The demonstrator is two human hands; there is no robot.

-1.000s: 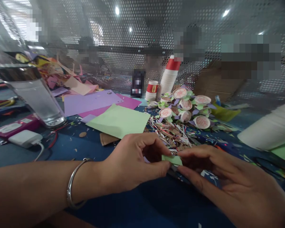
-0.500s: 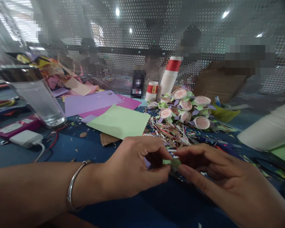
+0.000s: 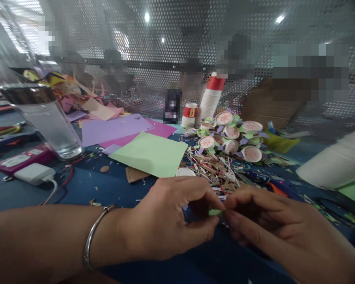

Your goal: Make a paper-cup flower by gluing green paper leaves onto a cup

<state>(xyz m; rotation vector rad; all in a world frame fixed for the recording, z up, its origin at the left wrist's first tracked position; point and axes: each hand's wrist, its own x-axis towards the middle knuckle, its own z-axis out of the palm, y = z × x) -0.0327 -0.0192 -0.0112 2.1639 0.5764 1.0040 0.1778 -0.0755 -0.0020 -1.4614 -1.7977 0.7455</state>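
Between the fingertips of both hands is a small piece of light green paper. My left hand, with a silver bangle on its wrist, is closed on the paper's left side. From the right, my right hand pinches its other end between thumb and forefinger. Most of the paper is hidden by the fingers. A sheet of light green paper lies just beyond my left hand, over purple paper. Behind my fingers is a heap of paper scraps, with a white disc-like piece at its near left.
Several cup-bottom pieces with green and purple paper are piled at the back. Stacked paper cups stand behind them; another cup stack leans at right. A water-filled glass, white adapter and magenta box are at left.
Both hands have shifted slightly down and right with the green paper. Less of it shows between the fingertips, and it has turned. The white disc-like piece shows more.
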